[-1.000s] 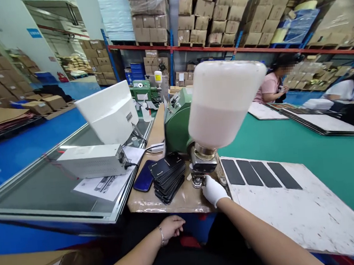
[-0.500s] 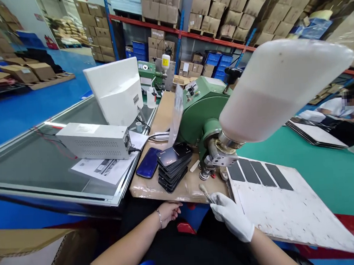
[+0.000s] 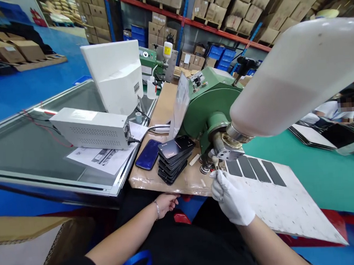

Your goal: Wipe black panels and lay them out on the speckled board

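My right hand [image 3: 231,197], in a white glove, pinches a small brush [image 3: 216,164] with a pale, soft-looking tip. The tip is raised to the metal head [image 3: 227,151] of a green machine [image 3: 212,102]; whether they touch, I cannot tell. Below the front edge of the wrapped table [image 3: 195,183], my bare left hand [image 3: 166,204] is curled closed, and anything inside its fingers is hidden. On the table stands a stack of black phone-sized panels [image 3: 174,160], with a dark blue phone-shaped piece [image 3: 148,154] to its left.
A large translucent bottle [image 3: 294,81] leans over the machine head. Several dark strips [image 3: 259,170] lie on a white board [image 3: 292,205] at right. A grey power box [image 3: 91,127] and white monitor [image 3: 114,80] occupy the left table. A person [image 3: 337,108] sits far right.
My right hand has moved up and forward, bringing the brush from the table's front edge to the machine head. My left hand stays by the edge. The camera view has shifted slightly.
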### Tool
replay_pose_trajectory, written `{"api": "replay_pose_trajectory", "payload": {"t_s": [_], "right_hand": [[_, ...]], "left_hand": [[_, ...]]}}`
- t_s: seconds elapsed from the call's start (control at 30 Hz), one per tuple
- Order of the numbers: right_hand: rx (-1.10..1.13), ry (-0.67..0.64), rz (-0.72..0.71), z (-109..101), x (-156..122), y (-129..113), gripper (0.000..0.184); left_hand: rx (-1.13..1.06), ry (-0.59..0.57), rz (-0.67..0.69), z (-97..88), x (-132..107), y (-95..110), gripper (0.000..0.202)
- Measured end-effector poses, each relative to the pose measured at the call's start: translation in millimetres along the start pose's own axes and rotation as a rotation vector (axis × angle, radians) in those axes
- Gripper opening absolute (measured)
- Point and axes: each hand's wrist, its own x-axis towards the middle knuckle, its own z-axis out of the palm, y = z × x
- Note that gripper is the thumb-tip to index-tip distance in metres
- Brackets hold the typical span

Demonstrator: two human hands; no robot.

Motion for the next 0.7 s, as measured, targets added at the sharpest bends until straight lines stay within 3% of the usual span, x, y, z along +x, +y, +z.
{"api": "replay_pose_trajectory", "payload": {"t_s": [0.13, 0.23, 0.5, 0.7], "right_hand": [[0.240, -0.070, 0.146, 13, 2, -6, 0.024], [0.326, -0.086, 0.175, 18, -3, -7, 0.024], [0.358, -0.065, 0.261, 17, -35, 9, 0.025], [0.405, -0.102, 0.230, 14, -26, 0, 0.020]], "left_hand": [[-0.006, 0.000, -0.003, -0.5, -1, 1, 0.022], [-0.003, 0.001, 0.007, -0.7, -2, 2, 0.022], [-0.008, 0.011, 0.017, 0.8, -2, 3, 0.024], [-0.013, -0.006, 0.022, 1.3, 1, 0, 0.024]]}}
